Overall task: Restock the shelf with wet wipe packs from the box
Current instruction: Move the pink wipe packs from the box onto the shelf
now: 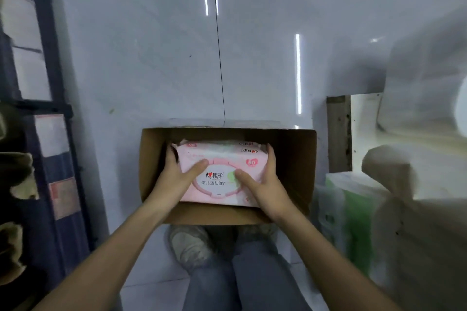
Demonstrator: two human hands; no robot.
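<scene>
An open brown cardboard box [298,159] sits on the pale tiled floor in front of my feet. Inside it lies a pink wet wipe pack [219,159] with a round white lid label and an "80" mark; another pack shows just behind it. My left hand [177,174] grips the pack's left end, thumb on top. My right hand [265,182] grips the right end, thumb on the lid. A dark blue shelf [53,134] stands at the left edge, with blurred goods on it.
Green and white wrapped paper packs [353,209] are stacked at the right, with pale bulky bundles [417,108] above them. A narrow wooden board [338,134] leans behind the box. My legs and a grey shoe [192,245] are below the box.
</scene>
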